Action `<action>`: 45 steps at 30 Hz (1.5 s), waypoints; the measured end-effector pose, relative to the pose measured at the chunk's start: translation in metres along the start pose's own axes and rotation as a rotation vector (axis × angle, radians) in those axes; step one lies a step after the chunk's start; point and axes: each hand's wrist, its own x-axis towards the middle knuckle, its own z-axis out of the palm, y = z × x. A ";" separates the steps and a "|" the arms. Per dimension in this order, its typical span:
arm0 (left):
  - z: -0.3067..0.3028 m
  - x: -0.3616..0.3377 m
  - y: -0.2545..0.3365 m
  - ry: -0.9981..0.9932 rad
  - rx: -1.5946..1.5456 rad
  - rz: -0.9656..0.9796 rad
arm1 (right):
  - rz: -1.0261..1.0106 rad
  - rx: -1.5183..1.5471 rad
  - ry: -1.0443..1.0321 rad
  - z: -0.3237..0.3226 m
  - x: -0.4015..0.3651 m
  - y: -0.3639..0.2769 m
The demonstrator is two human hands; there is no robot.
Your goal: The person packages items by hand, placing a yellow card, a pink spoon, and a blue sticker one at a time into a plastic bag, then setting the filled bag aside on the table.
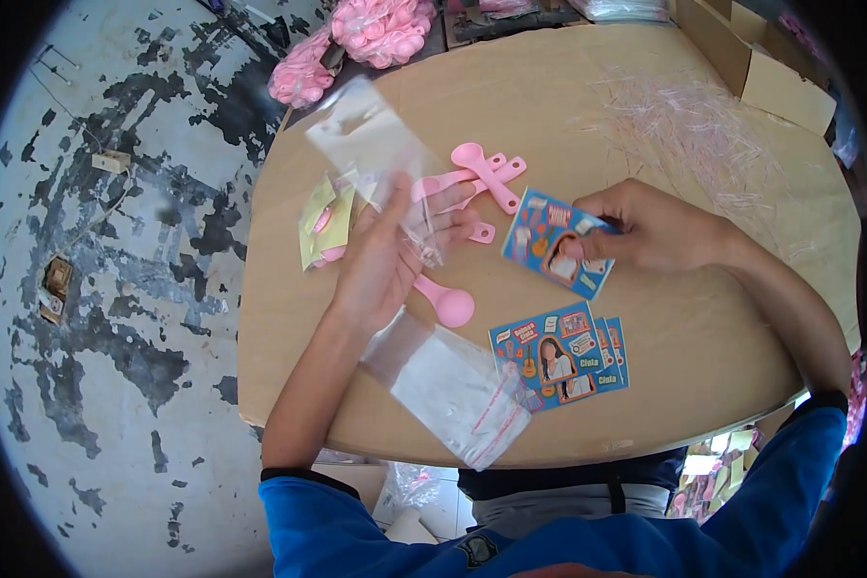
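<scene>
My left hand (380, 255) is turned palm up with a clear plastic bag (366, 125) held between thumb and outstretched fingers. In my right hand (645, 226) is a blue printed card (549, 241), pinched at its right edge and tilted. Below that hand, more blue cards (559, 352) lie overlapped on the table. A stack of clear plastic bags (453, 385) touches their left side. Several pink plastic spoons (496, 178) lie beyond and under my left hand, one spoon (448, 303) nearer to me. Left of the hand is a yellow packet (328, 226) with something pink in it.
A brown, round-edged table (665, 424) carries everything. Thin clear strips (698, 135) are strewn at its far right, near an open cardboard box (771, 67). Pink mesh puffs (380, 29) are at the far left edge. The floor (116, 337) shows worn, dark patches.
</scene>
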 end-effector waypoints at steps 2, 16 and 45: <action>0.008 -0.002 0.002 0.017 0.084 -0.027 | 0.006 0.104 0.024 0.001 0.003 0.009; 0.007 -0.001 -0.008 0.058 0.131 0.066 | 0.015 0.071 0.216 0.004 0.005 0.008; 0.039 -0.018 -0.022 0.156 0.238 0.325 | -0.159 0.099 0.199 0.037 0.012 -0.007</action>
